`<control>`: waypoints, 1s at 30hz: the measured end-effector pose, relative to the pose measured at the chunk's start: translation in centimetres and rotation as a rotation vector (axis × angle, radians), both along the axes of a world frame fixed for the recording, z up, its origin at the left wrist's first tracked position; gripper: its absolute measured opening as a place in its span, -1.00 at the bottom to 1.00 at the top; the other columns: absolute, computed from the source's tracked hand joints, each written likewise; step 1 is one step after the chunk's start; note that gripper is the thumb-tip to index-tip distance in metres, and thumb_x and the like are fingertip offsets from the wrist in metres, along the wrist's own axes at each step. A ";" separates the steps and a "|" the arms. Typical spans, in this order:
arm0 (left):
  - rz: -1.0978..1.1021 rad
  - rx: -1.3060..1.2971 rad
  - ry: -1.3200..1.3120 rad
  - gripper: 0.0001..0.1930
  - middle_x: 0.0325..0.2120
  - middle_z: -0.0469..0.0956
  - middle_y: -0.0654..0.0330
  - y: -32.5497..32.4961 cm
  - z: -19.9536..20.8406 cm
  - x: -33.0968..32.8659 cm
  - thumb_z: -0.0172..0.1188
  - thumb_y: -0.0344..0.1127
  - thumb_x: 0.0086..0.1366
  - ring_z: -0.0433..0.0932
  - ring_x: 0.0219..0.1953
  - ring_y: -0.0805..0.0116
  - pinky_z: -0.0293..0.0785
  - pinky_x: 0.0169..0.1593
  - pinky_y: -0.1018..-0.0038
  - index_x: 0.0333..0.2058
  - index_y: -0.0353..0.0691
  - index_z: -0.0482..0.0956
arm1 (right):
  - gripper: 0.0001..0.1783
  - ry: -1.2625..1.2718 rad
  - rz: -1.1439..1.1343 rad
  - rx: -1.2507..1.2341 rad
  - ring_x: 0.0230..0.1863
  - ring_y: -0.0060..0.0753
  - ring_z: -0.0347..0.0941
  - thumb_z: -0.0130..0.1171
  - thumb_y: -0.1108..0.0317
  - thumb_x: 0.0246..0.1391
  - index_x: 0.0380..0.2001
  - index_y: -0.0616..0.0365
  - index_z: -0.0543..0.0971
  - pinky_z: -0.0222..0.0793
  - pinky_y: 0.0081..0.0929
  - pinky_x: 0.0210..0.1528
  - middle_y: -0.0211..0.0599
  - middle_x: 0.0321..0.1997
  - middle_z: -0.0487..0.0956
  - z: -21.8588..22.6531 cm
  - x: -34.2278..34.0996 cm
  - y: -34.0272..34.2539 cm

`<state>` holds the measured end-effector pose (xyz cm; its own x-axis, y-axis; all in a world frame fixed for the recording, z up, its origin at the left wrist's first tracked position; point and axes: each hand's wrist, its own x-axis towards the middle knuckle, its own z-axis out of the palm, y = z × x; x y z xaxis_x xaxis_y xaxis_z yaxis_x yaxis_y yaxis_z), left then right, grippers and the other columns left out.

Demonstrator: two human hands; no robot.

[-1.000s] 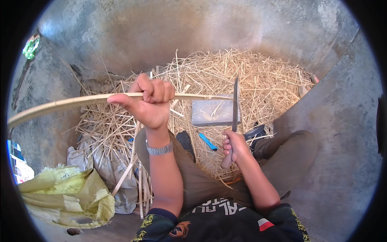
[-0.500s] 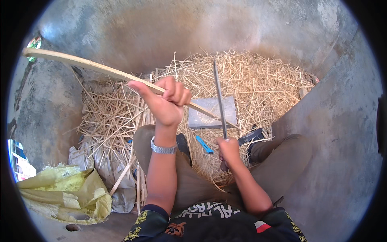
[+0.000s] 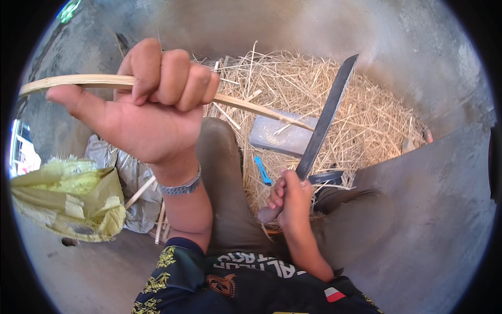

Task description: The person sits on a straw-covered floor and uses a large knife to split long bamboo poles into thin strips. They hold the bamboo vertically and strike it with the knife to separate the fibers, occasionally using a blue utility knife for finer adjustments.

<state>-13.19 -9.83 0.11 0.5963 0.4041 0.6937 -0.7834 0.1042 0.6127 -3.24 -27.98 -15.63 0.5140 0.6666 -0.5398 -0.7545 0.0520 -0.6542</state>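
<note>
My left hand (image 3: 151,104) is raised close to the camera and grips a long pale bamboo strip (image 3: 251,106) that runs from the far left to the right. The strip's right end meets the blade of a long dark knife (image 3: 327,118). My right hand (image 3: 288,201) is closed on the knife's handle, down by my knee, with the blade pointing up and away. A metal watch band (image 3: 180,186) circles my left wrist.
A heap of straw-like shavings (image 3: 366,115) covers the concrete floor ahead. On it lie a grey flat stone (image 3: 280,137) and a blue-handled tool (image 3: 263,170). A yellow-green sack (image 3: 68,196) and grey plastic sheet (image 3: 123,172) sit at left.
My left hand has lifted much nearer the camera with the strip, which now lies nearly level. The knife has tilted to the right while its blade stays against the strip's end.
</note>
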 end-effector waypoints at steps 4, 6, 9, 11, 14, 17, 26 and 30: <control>0.135 0.001 0.058 -0.17 -0.76 0.00 0.43 0.0 0.3 -0.3 -0.17 0.77 0.03 -0.15 -0.69 0.54 -0.15 -0.50 0.46 -0.64 0.00 0.07 | -0.76 0.078 0.034 0.122 -0.82 -0.58 0.15 0.17 0.38 0.20 -0.49 0.07 0.35 0.08 -0.50 -0.75 -0.42 -0.72 0.30 2.2 -0.4 -0.3; 0.243 -0.001 0.116 -0.16 -0.76 0.00 0.43 0.1 -0.2 -0.1 -0.15 0.79 -0.01 -0.13 -0.69 0.54 -0.16 -0.50 0.47 -0.65 0.00 0.07 | -0.77 0.117 0.061 0.187 -0.83 -0.59 0.15 0.15 0.40 0.22 -0.49 0.07 0.34 0.08 -0.51 -0.75 -0.43 -0.72 0.30 3.2 -0.6 -0.3; 0.275 0.031 0.140 -0.15 -0.77 0.01 0.44 0.5 -0.9 0.7 -0.12 0.81 -0.06 -0.12 -0.69 0.55 -0.16 -0.51 0.47 -0.66 0.00 0.08 | -0.75 0.137 0.076 0.226 -0.83 -0.61 0.17 0.15 0.44 0.25 -0.48 0.07 0.34 0.09 -0.54 -0.74 -0.46 -0.75 0.30 3.6 -1.0 -0.1; 0.277 -0.032 0.140 -0.15 -0.77 0.02 0.44 0.9 -2.4 0.6 -0.13 0.80 -0.06 -0.12 -0.69 0.56 -0.16 -0.51 0.48 -0.66 0.00 0.09 | -0.76 0.024 0.103 0.155 -0.80 -0.59 0.19 0.14 0.47 0.24 -0.49 0.10 0.34 0.13 -0.51 -0.74 -0.45 -0.72 0.29 4.0 -1.7 0.2; 0.314 -0.053 0.128 -0.15 -0.78 0.01 0.44 0.7 -3.5 0.9 -0.15 0.80 -0.03 -0.13 -0.70 0.57 -0.17 -0.54 0.49 -0.66 0.00 0.09 | -0.73 -0.137 0.166 0.050 -0.81 -0.63 0.21 0.24 0.47 0.20 -0.47 0.09 0.34 0.13 -0.53 -0.75 -0.47 -0.72 0.33 3.2 -2.1 1.2; 0.332 -0.036 0.121 -0.16 -0.79 0.01 0.45 1.0 -3.2 2.2 -0.18 0.78 0.01 -0.15 -0.71 0.58 -0.19 -0.58 0.51 -0.66 0.00 0.10 | -0.69 -0.237 0.145 0.022 -0.83 -0.65 0.20 0.30 0.44 0.17 -0.49 0.08 0.33 0.12 -0.55 -0.77 -0.49 -0.75 0.33 2.2 -1.8 2.8; 0.593 -0.030 0.249 -0.20 -0.78 -0.05 0.46 5.8 -0.5 6.7 -0.26 0.71 0.16 -0.18 -0.70 0.57 -0.24 -0.59 0.51 -0.67 -0.01 0.06 | -0.72 -0.332 0.107 -0.038 -0.74 -0.79 0.25 0.32 0.35 0.16 -0.52 0.11 0.43 0.08 -0.63 -0.72 -0.62 -0.69 0.38 1.8 -1.8 4.7; 0.619 -0.149 0.258 -0.22 -0.76 -0.05 0.45 9.3 0.7 6.6 -0.26 0.66 0.21 -0.16 -0.69 0.54 -0.21 -0.55 0.50 -0.65 -0.01 0.04 | -0.70 -0.251 0.075 -0.145 -0.74 -0.78 0.25 0.32 0.34 0.16 -0.53 0.10 0.41 0.06 -0.65 -0.73 -0.61 -0.71 0.37 0.8 -0.4 4.0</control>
